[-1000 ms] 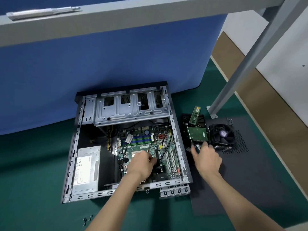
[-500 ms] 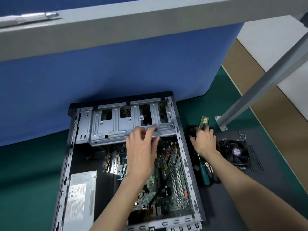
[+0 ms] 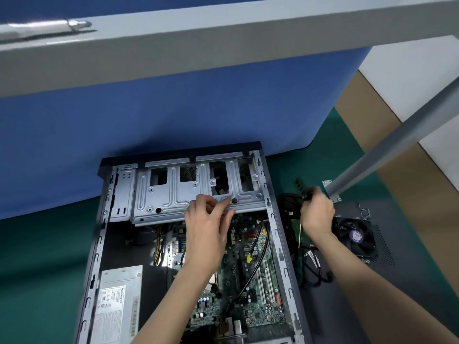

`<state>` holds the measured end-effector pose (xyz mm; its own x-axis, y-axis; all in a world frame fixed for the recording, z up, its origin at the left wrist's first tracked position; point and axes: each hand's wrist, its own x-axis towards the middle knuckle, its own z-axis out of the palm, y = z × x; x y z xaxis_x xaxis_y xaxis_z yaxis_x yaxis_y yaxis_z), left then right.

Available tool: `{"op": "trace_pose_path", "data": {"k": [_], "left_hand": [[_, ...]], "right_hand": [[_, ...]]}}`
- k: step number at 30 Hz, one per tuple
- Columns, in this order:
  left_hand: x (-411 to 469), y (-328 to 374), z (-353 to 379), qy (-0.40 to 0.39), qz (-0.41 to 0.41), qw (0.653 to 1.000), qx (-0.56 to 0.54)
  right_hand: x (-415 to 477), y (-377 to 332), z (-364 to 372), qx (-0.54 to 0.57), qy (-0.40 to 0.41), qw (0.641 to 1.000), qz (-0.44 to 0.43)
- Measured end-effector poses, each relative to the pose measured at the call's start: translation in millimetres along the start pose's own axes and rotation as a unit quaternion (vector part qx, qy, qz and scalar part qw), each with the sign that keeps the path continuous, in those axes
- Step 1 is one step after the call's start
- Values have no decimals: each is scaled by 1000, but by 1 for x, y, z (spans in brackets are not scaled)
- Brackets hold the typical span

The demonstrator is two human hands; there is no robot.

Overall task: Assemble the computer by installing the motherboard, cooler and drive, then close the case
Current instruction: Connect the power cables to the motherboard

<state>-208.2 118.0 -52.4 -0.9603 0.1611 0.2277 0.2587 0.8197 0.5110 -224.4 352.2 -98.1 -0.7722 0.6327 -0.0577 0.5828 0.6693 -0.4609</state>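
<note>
Where the motherboard (image 3: 250,271) lies: flat in the open case (image 3: 280,247), toward its right side, with no cooler on it yet.
Cooler (image 3: 355,236): out on a dark perforated panel (image 3: 409,281) right of the case, well apart from the board.
Drive (image 3: 290,203): also outside, just beside the case wall.
Left hand (image 3: 206,227): fingers curled onto the near lip of the drive cage (image 3: 173,194), pinching it, with the forearm lying across the board.
Right hand (image 3: 316,214): closed round a green memory module (image 3: 301,186) that sticks up out of the fist, above the drive.
Risk at the cage: if it pivots and slips from that pinch, it would likely come down on the black cable (image 3: 255,254) crossing the board, or nip fingers on the sheet metal.
Risk from the forearm: low over the board, it could snag that cable or brush components.
Risk to the module: held one-handed while attention seems to be on the cage, it could knock the drive or the case wall.
Bench (image 3: 44,256): green mat under the case.
</note>
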Motion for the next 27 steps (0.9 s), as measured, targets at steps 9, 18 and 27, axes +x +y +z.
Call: {"op": "trace_pose_path", "data": {"k": [9,18,27], "left_hand": [[-28,1,-23,21,17,996,-86],[-39,-16,-62,-47,-218,858,-463],[-64,-56,-55,-244,-208,944,-80]], "right_hand": [[-42,-38,-79,506,-39,861,30],[-136,-68,-69,409,-245,873,-101],[-164,-76,-2,51,-247,952,-171]]}}
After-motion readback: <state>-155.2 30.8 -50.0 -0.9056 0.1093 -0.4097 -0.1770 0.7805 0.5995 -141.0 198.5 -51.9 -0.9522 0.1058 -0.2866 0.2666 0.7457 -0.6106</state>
